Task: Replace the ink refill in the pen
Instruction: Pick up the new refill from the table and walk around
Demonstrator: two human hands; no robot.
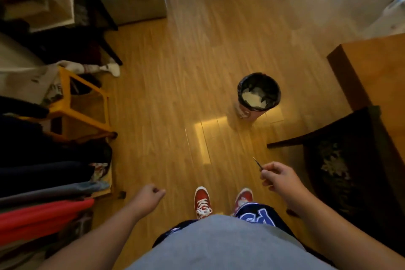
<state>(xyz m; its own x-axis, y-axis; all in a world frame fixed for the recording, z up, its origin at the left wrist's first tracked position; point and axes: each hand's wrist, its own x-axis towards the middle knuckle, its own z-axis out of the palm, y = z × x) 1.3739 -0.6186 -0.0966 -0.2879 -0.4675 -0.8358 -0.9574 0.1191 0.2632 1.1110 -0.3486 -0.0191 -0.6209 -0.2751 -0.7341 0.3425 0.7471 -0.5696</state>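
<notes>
I stand on a wooden floor and look down at my red shoes. My right hand pinches a thin ink refill between thumb and forefinger, its tip pointing up and to the left. Most of the refill is hidden inside the fingers. My left hand hangs lower left as a loose fist with nothing visible in it. A small waste bin with a black liner and crumpled white paper inside stands on the floor ahead of my right hand. No pen body is in view.
A yellow frame stool and a rack of hanging clothes line the left side. A dark patterned chair and a wooden table stand at the right. Open floor runs down the middle.
</notes>
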